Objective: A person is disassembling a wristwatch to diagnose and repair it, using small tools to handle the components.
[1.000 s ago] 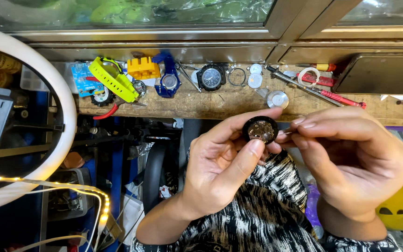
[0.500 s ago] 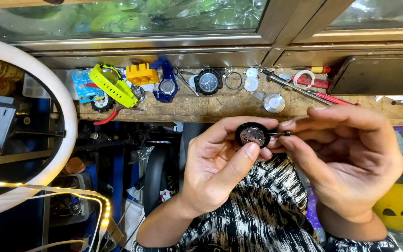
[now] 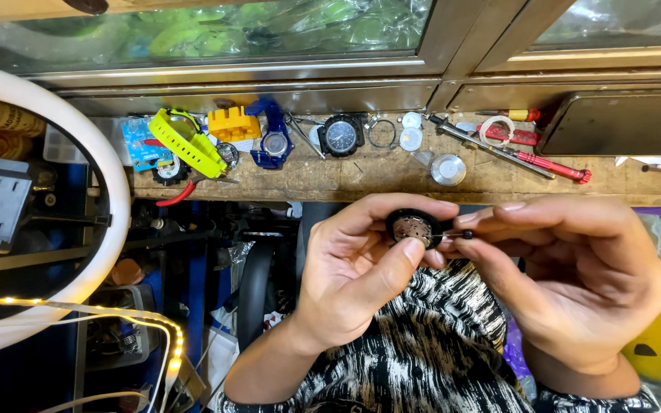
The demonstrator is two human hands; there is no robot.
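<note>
Hands meet above a lap in black-and-white patterned cloth (image 3: pixel 422 352). The left hand (image 3: pixel 350 279) pinches a small round watch case (image 3: pixel 413 228) between thumb and fingers, its open metal back facing up. The right hand (image 3: pixel 575 275), fingers pressed together, grips a thin dark tool (image 3: pixel 459 234) whose tip touches the case's edge. Beyond them, a worn wooden desk (image 3: pixel 392 177) carries a black watch (image 3: pixel 341 135), a blue watch (image 3: pixel 275 144), a lime-green strap (image 3: pixel 185 143) and red-handled screwdrivers (image 3: pixel 552 164). A white ring light (image 3: pixel 109 191) curves at left.
</note>
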